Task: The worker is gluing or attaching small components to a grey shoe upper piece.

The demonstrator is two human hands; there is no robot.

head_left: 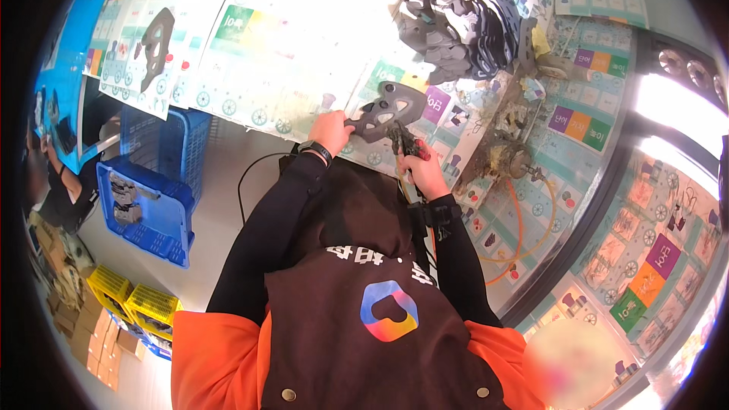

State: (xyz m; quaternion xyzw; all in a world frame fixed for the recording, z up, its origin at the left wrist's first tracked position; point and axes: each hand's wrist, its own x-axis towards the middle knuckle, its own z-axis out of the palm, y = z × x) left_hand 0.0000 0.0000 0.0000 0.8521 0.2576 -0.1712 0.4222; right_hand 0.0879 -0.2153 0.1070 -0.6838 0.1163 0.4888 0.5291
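Observation:
My left hand (330,134) is closed on the left end of a flat, dark grey part with cut-out openings (414,101), held over the near edge of the paper-covered table. My right hand (427,172) grips a dark, grimy gun-shaped tool with a red piece (400,137). The front of that tool is right at the near side of the grey part; whether they touch I cannot tell. A large heap of similar dark parts (463,38) lies beyond, toward the far right of the table.
Another dark part (156,49) lies on the table's left. Crusted fixtures (505,159) and an orange hose (519,220) are at my right. Blue crates (144,239) and yellow crates (154,304) stand at left, near another person (64,182). Glare washes out the table's middle.

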